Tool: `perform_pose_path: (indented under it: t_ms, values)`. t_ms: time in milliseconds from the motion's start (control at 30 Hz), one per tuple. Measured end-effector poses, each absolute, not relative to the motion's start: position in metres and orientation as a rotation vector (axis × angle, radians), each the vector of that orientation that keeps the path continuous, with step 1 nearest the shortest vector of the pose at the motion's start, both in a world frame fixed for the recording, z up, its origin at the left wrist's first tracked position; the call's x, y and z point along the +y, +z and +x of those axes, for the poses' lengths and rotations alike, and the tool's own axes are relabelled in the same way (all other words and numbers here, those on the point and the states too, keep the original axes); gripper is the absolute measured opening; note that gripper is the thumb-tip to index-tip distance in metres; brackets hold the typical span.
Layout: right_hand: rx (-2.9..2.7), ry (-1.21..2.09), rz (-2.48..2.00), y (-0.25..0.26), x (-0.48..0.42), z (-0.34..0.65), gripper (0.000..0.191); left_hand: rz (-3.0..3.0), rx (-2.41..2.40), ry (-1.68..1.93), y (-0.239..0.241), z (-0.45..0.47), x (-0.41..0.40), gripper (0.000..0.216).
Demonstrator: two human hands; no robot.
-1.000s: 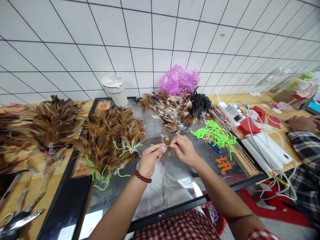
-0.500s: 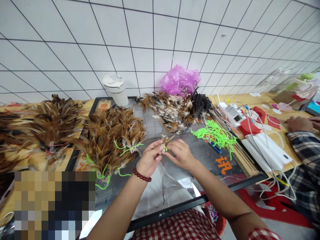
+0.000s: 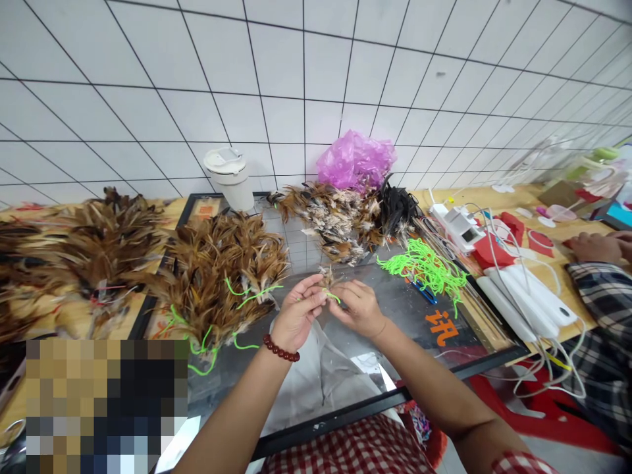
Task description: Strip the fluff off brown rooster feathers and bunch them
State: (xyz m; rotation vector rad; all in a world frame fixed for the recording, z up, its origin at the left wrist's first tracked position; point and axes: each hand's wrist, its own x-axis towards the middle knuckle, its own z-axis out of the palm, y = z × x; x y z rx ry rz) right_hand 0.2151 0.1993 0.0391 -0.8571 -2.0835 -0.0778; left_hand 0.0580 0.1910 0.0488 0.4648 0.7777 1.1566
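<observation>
Both hands meet above the dark glass-topped board. Between thumb and fingers, my left hand [image 3: 299, 312] pinches the base of a small brown feather bundle [image 3: 332, 280]. A short bright green cord [image 3: 334, 297] crosses that base, its end pointing toward my right hand [image 3: 364, 308]. The fingers of my right hand are bent closed at the cord and feathers; their tips are partly hidden. Left of my hands lies a big pile of brown feather bundles [image 3: 217, 270], some with green cords attached. A heap of loose green cords [image 3: 424, 266] lies to the right.
Behind my hands are pale brown feathers [image 3: 336, 214], black feathers [image 3: 401, 209] and a pink plastic bag [image 3: 356, 160]. A white lidded cup [image 3: 231, 181] stands by the tiled wall. Power strip, cables and white power banks [image 3: 536, 296] lie right, near another person's hand [image 3: 595, 247].
The green cord's end now sticks out to the right of the feather base, where it was a small curl before. My right hand's fingers have shifted slightly; my left hand keeps its pinch.
</observation>
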Motion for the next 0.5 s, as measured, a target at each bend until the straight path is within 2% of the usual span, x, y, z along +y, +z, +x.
perform_pose_path:
  t_ms: [233,500]
  values:
    - [-2.126,-0.141,-0.728,0.0359,0.2001,0.2165,0.013,0.978,1.131,1.450,0.0485,0.0607,0.1855,0.028]
    - [-2.190,-0.065,-0.737,0.0364,0.1998,0.2145,0.014,1.368,1.243,1.546,0.0430,0.0634,0.1820,0.011]
